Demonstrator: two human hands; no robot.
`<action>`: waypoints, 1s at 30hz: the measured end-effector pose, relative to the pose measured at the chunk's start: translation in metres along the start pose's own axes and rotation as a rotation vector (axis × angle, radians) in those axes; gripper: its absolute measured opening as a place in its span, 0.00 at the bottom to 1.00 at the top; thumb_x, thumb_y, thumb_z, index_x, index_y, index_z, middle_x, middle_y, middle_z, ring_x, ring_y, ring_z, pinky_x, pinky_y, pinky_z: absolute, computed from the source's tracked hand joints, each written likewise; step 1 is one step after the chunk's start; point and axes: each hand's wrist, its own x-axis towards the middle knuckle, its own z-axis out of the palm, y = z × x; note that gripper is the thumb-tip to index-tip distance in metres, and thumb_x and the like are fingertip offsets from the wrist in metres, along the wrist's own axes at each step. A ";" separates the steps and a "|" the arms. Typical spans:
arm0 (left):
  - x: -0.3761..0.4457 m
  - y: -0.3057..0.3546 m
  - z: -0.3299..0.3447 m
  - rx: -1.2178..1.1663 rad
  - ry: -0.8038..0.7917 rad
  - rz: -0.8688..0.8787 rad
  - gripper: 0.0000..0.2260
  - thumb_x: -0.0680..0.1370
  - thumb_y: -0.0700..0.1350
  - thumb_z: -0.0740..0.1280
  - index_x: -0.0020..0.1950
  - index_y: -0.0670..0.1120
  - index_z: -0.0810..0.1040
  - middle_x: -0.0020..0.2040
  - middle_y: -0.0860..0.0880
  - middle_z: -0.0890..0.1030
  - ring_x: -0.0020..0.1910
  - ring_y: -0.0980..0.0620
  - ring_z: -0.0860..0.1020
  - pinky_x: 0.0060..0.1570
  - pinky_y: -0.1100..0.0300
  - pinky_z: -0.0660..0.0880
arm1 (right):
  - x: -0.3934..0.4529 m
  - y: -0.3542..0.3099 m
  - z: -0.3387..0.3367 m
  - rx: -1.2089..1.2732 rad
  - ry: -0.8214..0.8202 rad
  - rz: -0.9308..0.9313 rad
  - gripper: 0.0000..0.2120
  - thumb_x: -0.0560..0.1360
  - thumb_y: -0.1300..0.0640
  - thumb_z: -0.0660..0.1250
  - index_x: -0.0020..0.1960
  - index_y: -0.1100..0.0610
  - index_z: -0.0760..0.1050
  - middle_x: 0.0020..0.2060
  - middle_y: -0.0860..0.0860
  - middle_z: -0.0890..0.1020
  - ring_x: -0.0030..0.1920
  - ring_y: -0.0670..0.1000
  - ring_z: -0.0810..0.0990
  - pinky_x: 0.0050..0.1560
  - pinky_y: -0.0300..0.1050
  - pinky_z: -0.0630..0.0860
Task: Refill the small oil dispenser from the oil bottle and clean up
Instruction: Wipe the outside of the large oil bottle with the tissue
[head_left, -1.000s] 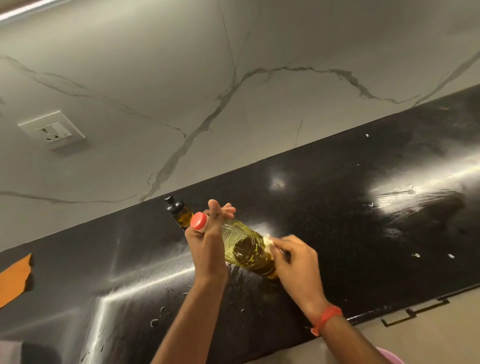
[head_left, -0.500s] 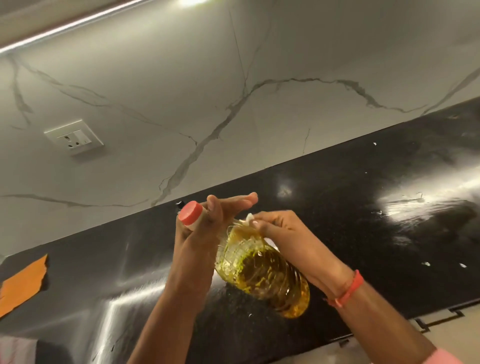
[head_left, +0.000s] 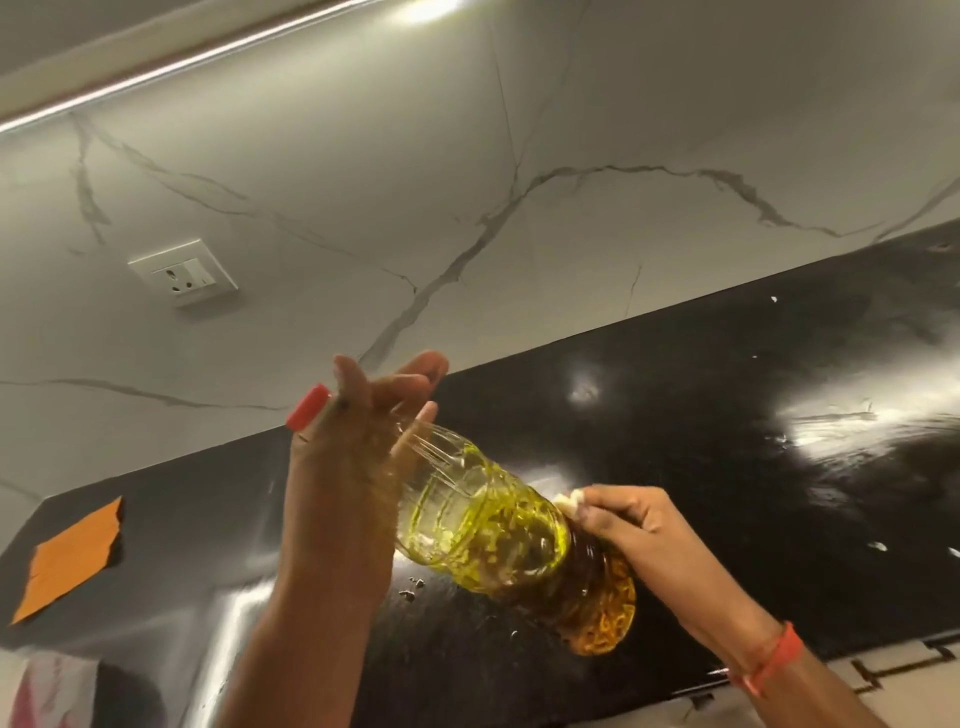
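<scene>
Oil bottle (head_left: 488, 525) held up in the air over the black table (head_left: 727, 467), tilted, red cap (head_left: 308, 407) end up and to the left, base down and to the right. Clear ribbed plastic, partly filled with yellow-green oil pooled toward the lower half and base; upper shoulder near the neck see-through and free of oil. Cap on.

Left hand (head_left: 353, 467) wrapped around the neck just below the cap, thumb and fingers curled about it, fingertips poking out past the far side. Neck itself mostly hidden behind that hand.

Right hand (head_left: 639, 530) closed, pinching a small whitish wad (head_left: 569, 500) against the bottle's side near the base; what the wad is made of too small to tell. Red band (head_left: 774, 660) on the right wrist.

Small oil dispenser nowhere visible from this angle.

On the table: an orange sheet (head_left: 72, 556) at the far left, a few small dark crumbs (head_left: 413, 587) below the bottle, scattered white specks to the right, bright glare patches. Behind, a marbled grey wall with a white socket (head_left: 183, 273). Bottom-left corner: a pale pink-marked cloth (head_left: 47, 691), cut off by the frame, hard to make out.
</scene>
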 end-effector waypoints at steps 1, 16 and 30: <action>0.001 0.003 0.000 -0.021 0.014 -0.018 0.22 0.80 0.55 0.60 0.38 0.41 0.83 0.53 0.40 0.87 0.61 0.41 0.83 0.69 0.39 0.70 | -0.001 0.006 0.000 0.060 0.008 0.030 0.11 0.82 0.62 0.63 0.51 0.63 0.84 0.46 0.64 0.84 0.48 0.61 0.83 0.51 0.51 0.78; -0.017 -0.040 0.003 0.180 -0.025 0.057 0.53 0.55 0.70 0.80 0.76 0.56 0.67 0.67 0.47 0.81 0.66 0.44 0.80 0.60 0.44 0.77 | 0.012 -0.020 0.064 1.238 0.289 0.343 0.21 0.80 0.61 0.55 0.33 0.63 0.78 0.30 0.60 0.80 0.29 0.58 0.83 0.30 0.49 0.83; -0.025 -0.052 -0.010 -0.190 0.088 -0.347 0.48 0.62 0.65 0.81 0.73 0.40 0.70 0.58 0.33 0.78 0.54 0.33 0.79 0.57 0.37 0.77 | -0.001 -0.052 0.070 -0.357 0.357 -0.631 0.10 0.75 0.47 0.71 0.52 0.48 0.86 0.48 0.44 0.84 0.49 0.48 0.84 0.46 0.39 0.80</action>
